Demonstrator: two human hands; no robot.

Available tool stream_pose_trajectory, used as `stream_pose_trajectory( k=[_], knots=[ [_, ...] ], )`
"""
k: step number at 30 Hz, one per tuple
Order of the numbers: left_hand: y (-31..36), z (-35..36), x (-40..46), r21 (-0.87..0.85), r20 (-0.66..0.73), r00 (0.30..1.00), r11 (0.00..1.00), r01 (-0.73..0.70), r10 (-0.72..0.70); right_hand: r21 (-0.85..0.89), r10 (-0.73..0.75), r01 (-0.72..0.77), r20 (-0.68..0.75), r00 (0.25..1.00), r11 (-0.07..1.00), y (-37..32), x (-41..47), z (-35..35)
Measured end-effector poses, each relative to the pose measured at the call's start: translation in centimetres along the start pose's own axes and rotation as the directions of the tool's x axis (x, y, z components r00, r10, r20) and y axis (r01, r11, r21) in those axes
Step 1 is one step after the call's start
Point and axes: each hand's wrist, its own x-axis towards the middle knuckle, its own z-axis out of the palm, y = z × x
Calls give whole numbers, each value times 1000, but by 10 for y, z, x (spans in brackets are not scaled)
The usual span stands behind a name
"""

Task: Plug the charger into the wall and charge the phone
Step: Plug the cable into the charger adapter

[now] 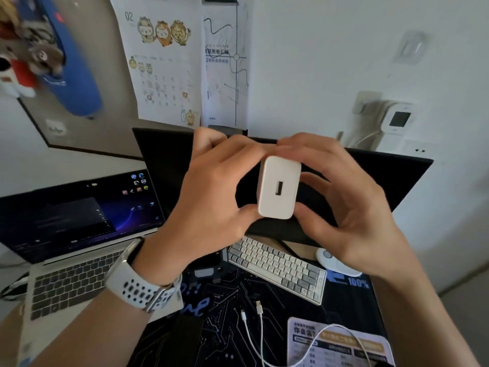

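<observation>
Both my hands hold the white charger (278,187) up before the dark monitor (370,178).
My left hand (211,197) and right hand (352,197) pinch its sides, prongs hidden; below, the cable (260,329) runs off-frame across a mat (352,295) reading "100%".

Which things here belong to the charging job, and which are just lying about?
Belong to the job:
- charger, held up by left hand and right hand
- white cable lying on the desk mat

Lying about:
- laptop
- keyboard
- mouse
- leaflet
- calendar on the wall

No phone is visible.
</observation>
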Motion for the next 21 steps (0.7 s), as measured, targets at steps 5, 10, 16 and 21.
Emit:
stream_pose_trajectory(
  k=[5,10,16,21],
  knots=[
    [-16,-7,-2,-157,101,994,987,43,-28,70,56,-55,-2,998,996,0,4,5],
    [-13,3,-20,-762,396,876,433,481,-275,297,324,-283,-96,941,912,3,11,19],
    [-18,18,-27,-742,671,635,-347,574,-383,41,464,-465,-186,866,884,17,14,36],
    [-24,27,-22,-673,738,466,-483,561,-488,-140,441,-472,-206,874,870,21,13,41]
  ],
)
